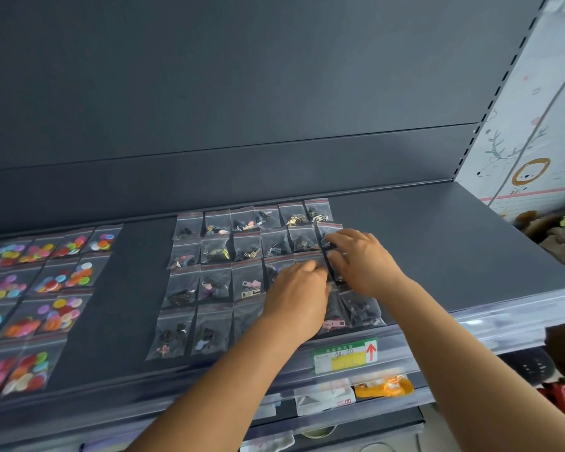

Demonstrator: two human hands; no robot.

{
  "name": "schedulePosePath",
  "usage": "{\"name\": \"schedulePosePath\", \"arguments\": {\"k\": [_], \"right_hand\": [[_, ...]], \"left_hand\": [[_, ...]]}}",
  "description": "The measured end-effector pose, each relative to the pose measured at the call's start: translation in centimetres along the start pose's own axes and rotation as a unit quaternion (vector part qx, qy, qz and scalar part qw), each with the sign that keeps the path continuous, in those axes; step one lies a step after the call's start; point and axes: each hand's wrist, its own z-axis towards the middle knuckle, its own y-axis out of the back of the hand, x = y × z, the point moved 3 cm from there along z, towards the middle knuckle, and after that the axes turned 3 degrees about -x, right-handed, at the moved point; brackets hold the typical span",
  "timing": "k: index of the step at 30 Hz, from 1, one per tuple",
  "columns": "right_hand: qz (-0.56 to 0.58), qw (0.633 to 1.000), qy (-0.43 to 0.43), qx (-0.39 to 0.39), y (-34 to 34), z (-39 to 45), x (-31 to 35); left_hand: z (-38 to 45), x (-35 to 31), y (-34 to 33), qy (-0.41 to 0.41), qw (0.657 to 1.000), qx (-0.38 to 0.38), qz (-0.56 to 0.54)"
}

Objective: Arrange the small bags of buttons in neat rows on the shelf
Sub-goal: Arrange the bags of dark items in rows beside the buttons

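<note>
Small bags (216,249) of dark buttons lie flat in a grid across the middle of the dark shelf (437,236), four rows deep, red zip strips lined up edge to edge. Both hands are down in the right end of that grid. The left hand (299,296) lies palm down over the third row, fingers reaching forward and blurred at the tips, so whether they pinch a bag I cannot tell. The right hand (362,259) sits just beside it, fingers curled onto a bag (330,231) at the end of the second row, though the exact hold is too smeared to call. One more bag (361,308) rests below the right wrist at the shelf's front edge. Off to the left, well apart, bags of bright coloured buttons (56,282) form their own rows. A green and yellow price label (344,355) with a red arrow sits on the front rail.
</note>
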Motion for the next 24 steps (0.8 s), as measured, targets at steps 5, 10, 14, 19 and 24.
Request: {"name": "schedulePosePath", "arguments": {"k": [5, 10, 14, 19, 24], "right_hand": [[-0.048, 0.998, 0.031, 0.036, -0.1, 1.1, -0.1], [-0.073, 0.995, 0.058, 0.038, 0.2, 1.6, -0.1], [-0.081, 0.994, 0.061, 0.040, 0.3, 1.9, 0.0], [-0.070, 0.995, 0.063, 0.017, 0.3, 1.6, 0.1], [-0.064, 0.996, 0.055, 0.001, 0.1, 0.2, 1.0]], "left_hand": [[0.0, 0.0, 0.1, -0.002, 1.000, -0.002, 0.002], [0.1, 0.1, 0.0, -0.002, 1.000, 0.004, -0.001], [0.1, 0.2, 0.0, -0.001, 1.000, 0.006, -0.003], [0.1, 0.3, 0.4, 0.005, 1.000, -0.001, 0.000], [-0.2, 0.8, 1.0, 0.013, 1.000, -0.007, 0.015]]}}
